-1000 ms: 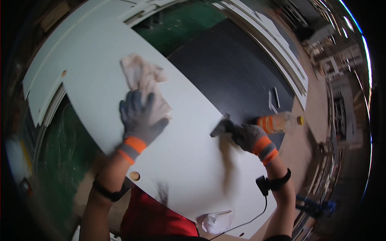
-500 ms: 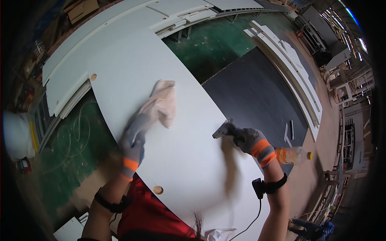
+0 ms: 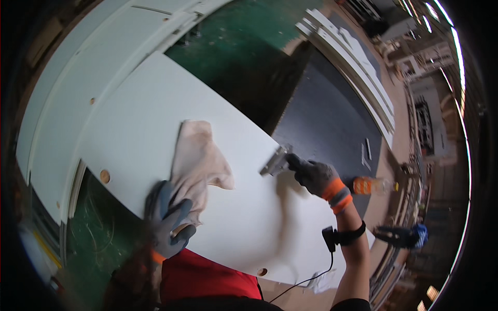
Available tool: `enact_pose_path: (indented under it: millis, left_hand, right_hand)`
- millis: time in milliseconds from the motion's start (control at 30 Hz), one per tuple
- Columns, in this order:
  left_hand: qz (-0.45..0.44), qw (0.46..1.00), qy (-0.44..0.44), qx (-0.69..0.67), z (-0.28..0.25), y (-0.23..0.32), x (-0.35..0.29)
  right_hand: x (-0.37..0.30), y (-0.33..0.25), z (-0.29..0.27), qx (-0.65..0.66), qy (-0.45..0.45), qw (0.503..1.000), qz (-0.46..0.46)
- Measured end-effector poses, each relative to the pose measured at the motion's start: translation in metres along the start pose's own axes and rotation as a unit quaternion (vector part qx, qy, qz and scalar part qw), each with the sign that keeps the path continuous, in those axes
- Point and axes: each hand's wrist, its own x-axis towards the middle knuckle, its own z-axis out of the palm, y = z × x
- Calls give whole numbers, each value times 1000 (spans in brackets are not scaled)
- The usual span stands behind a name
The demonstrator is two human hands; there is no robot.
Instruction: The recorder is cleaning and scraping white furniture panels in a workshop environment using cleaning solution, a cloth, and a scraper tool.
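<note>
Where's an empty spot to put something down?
The white board is bare between the cloth and the lowest hole; so is the dark board beside the white strips. It's crowded where the left hand grips the cloth, and around the right hand, metal tool and bottle.

rag (image 3: 199, 155): creased cloth | panel (image 3: 241, 220): smooth | tool (image 3: 276, 159): metal, probably; blurred

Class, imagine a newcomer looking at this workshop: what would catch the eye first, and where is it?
Most likely the big white panel, running diagonally across the middle. At its near-left edge, the gloved left hand holds a pale cloth; near its right edge, the gloved right hand holds a metallic tool. Further right, an orange-labelled bottle draws the eye.
</note>
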Motion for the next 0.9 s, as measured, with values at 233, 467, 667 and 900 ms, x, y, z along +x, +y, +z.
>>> enact_pose_path:
  millis: [233,467,667,900]
  left_hand:
    - [6,998,40,39,2,-23,41]
    - [62,985,-66,148,56,-13,81]
    - [148,975,-84,146,43,-16,47]
    - [169,976,-94,103,19,-59,54]
  right_hand:
    - [-88,43,25,29,-3,990,135]
    - [-3,16,8,-32,-31,999,25]
    - [85,-30,-22,-60,-38,997,-33]
    - [195,-103,-48,-84,-31,990,-107]
